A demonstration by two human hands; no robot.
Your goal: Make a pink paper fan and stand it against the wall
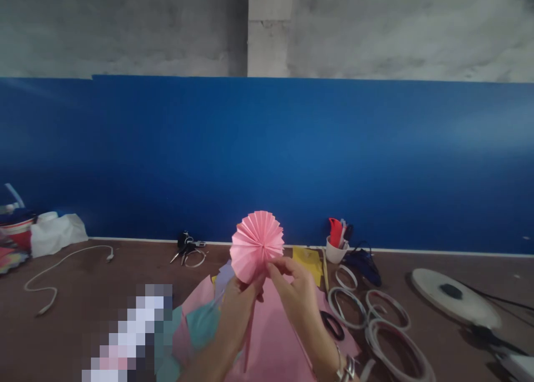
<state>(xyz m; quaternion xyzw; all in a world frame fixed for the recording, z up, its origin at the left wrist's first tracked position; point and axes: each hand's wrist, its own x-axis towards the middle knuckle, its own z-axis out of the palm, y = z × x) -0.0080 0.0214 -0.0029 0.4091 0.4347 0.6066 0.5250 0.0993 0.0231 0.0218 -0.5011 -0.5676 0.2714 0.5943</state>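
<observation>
A round pink pleated paper fan (pixel 255 242) is held up over the table, its folds spreading from the centre. My left hand (pixel 242 298) grips its lower edge between thumb and fingers. With thumb and forefinger, my right hand (pixel 294 282) pinches the fan's lower right edge. A thin pink strip hangs below the left hand; I cannot tell whether it belongs to the fan. Beneath both hands lie pink paper sheets (pixel 277 337), with teal paper (pixel 203 325) to the left. Black scissor handles (pixel 332 325) show by my right wrist.
Rolls of tape (pixel 347 307) lie at the right, near a white cup (pixel 335 252) of tools and a pale oval plate (pixel 454 298). Yellow paper (pixel 307 264) and keys (pixel 188 248) lie farther back. A white cable (pixel 56 287) curls at left. A blue panel (pixel 267 154) stands behind the table.
</observation>
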